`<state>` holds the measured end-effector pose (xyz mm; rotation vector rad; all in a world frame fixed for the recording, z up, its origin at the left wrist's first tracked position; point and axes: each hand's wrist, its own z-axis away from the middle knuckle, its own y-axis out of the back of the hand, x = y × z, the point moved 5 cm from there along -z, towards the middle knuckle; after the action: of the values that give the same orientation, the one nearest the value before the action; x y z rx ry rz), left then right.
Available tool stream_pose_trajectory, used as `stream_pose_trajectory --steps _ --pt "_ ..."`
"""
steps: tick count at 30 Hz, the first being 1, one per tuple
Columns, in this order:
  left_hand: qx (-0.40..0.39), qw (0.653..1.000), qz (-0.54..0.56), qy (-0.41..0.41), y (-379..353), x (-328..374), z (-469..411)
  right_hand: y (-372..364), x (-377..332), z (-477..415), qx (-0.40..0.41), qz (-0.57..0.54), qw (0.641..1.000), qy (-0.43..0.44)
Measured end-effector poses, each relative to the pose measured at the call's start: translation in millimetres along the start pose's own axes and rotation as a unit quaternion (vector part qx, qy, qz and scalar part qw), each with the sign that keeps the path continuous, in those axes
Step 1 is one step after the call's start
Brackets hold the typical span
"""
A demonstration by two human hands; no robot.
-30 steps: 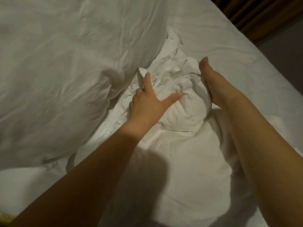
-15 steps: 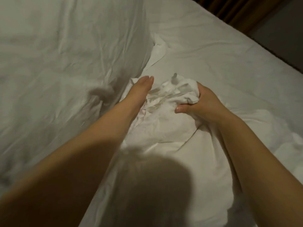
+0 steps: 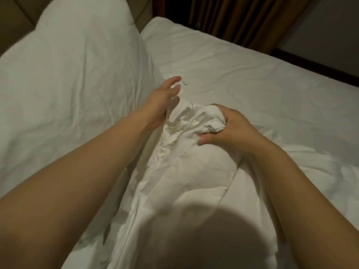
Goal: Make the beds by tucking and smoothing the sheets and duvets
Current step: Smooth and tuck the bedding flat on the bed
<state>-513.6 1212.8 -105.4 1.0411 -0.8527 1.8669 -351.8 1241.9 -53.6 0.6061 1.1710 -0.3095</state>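
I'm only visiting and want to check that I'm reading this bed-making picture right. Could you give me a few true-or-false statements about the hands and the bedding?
1. The right hand grips the bunched duvet corner. True.
2. The left hand is clenched around the pillow. False: its fingers are loosely extended beside the bunched duvet corner, and the pillow lies further to its left.
3. The bed sheet is white and slightly wrinkled. True.
4. The curtain behind the bed is white. False: the curtain is brown.
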Motion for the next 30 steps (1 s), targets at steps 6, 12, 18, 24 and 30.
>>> stream_pose_trajectory --steps 6,12,18,24,30 --pt "-0.071 0.996 0.013 -0.048 -18.5 24.2 -10.6 19.0 -3.2 -56.1 0.026 0.055 0.998 0.001" --pt "-0.071 0.996 0.046 -0.042 -18.9 9.9 -43.5 21.3 32.9 -115.1 0.000 0.140 0.990 -0.025" --pt "0.026 0.977 -0.209 -0.027 6.1 -22.1 -80.0 7.4 84.8 -180.4 -0.043 0.229 0.970 -0.067" --pt "0.194 0.891 -0.412 -0.009 23.2 -69.0 -55.1 -22.0 140.8 -226.0 -0.056 0.337 0.930 -0.135" --pt "0.232 0.818 -0.526 -0.003 6.5 -117.5 -17.2 -27.0 116.0 -205.1 0.059 0.485 0.869 -0.085"
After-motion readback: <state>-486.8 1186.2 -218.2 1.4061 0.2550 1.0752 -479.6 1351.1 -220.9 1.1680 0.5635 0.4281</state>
